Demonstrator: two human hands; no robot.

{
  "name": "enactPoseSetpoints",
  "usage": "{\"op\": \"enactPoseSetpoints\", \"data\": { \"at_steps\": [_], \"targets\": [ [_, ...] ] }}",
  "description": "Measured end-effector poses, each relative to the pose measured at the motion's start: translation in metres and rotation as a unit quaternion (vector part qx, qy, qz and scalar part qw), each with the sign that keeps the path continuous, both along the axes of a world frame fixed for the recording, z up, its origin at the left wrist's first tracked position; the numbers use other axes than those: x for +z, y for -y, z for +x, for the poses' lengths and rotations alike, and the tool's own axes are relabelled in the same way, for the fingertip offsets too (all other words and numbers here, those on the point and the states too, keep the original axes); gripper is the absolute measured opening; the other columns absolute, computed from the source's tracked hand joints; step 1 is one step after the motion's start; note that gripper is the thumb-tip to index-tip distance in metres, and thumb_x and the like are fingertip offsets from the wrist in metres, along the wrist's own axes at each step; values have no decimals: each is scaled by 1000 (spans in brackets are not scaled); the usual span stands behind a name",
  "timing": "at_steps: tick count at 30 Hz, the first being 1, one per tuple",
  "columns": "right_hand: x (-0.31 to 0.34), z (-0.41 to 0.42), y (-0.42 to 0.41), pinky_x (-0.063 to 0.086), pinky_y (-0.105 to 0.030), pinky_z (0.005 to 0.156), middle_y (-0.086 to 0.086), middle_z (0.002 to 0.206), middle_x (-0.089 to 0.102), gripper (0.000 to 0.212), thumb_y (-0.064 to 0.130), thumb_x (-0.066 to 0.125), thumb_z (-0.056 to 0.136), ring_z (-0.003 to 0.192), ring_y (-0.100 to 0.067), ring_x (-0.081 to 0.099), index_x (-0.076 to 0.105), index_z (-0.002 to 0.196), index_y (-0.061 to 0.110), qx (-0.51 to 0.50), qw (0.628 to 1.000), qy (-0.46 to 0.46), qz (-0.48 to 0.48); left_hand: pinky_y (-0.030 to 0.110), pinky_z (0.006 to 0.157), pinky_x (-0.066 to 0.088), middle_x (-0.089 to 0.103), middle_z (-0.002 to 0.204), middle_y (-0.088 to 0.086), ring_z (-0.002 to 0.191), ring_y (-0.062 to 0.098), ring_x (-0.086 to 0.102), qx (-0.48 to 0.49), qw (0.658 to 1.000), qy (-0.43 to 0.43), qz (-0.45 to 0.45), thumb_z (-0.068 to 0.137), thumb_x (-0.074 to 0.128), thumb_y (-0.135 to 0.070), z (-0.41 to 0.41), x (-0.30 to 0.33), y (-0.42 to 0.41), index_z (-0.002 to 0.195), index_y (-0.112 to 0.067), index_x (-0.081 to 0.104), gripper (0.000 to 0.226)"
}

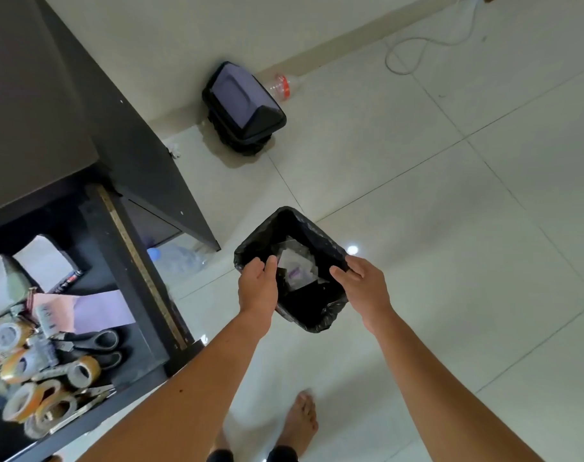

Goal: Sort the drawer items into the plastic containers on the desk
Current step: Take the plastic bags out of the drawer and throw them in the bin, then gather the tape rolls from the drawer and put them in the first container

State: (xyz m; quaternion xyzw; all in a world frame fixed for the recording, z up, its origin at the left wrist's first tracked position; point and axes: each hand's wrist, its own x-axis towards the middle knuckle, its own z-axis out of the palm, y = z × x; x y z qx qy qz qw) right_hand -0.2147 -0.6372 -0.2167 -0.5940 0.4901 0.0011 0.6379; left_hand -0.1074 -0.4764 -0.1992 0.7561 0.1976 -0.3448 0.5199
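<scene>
Both hands, left hand point(257, 286) and right hand point(362, 283), had their grip clamped on the rim of a small black bag-lined plastic bin point(312, 311) holding clear wrappers point(295, 263).

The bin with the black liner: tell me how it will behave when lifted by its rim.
The bin probably lifts easily: only clear wrappers show inside. Its black liner looks thin and crinkled, so it may slip under the left hand and right hand gripping the rim.
</scene>
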Motion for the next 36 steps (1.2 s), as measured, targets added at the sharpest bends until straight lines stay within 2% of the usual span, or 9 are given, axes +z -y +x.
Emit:
{"op": "enactPoseSetpoints", "data": {
  "at_steps": [3,6,9,10,11,12,20,24,36],
  "targets": [
    [1,-3,-2,57,-35,100,2,119,72,38,25,83,89,110,-12,70,72,124,18,-2,1000,-11,12,28,79,46,61,91,-4,92,22,56,0,1000,5,-2,106,58,-38,-4,6,0,89,-20,60,25],
    [6,-3,-5,50,-21,73,13,83,62,20,18,80,91,74,2,60,65,88,32,20,1000,-13,3,53,116,42,56,143,28,137,45,51,9,999,-1,-43,106,58,-38,-8,19,2,135,9,52,55],
    [23,-3,-11,55,-30,99,6,112,78,31,18,81,91,104,-7,72,73,120,18,8,1000,-6,17,47,114,47,70,126,18,124,40,62,17,998,-6,-61,107,57,-38,-8,29,2,123,0,64,42],
    [28,-2,-13,55,-33,104,5,115,78,34,19,81,91,110,-11,72,73,123,17,4,1000,-1,16,40,107,50,72,108,14,96,12,49,16,998,-8,-67,107,56,-39,-8,33,2,110,-4,67,36],
    [34,-2,-14,55,-36,106,5,116,79,33,20,81,91,111,-13,72,73,123,18,4,1000,2,14,38,101,50,69,110,22,137,34,45,14,997,-1,-81,107,56,-40,-7,36,1,101,-7,65,35],
    [39,-2,-17,55,-38,107,5,115,79,31,20,80,92,111,-13,73,73,122,19,4,1000,5,14,37,96,49,58,86,13,85,27,56,10,996,5,-86,106,56,-42,-8,40,0,96,-9,62,36],
    [127,25,-54,57,-44,106,-1,110,82,27,17,80,92,110,-20,76,74,119,19,27,998,60,6,29,100,54,68,114,-9,101,4,64,-13,981,9,-195,104,61,-45,12,126,-35,143,-19,59,46],
    [167,37,-70,56,-42,104,-5,110,82,26,15,80,93,109,-22,77,74,118,15,19,994,103,21,39,113,50,69,135,-4,128,11,64,-45,969,15,-243,106,57,-43,21,167,-68,140,-23,58,40],
    [246,109,-216,55,-49,109,-7,114,80,28,14,80,92,110,-27,77,75,120,14,123,982,143,17,39,105,57,74,131,0,116,14,74,48,972,74,-216,107,56,-37,71,208,-287,138,-21,61,35]
  ]
}}
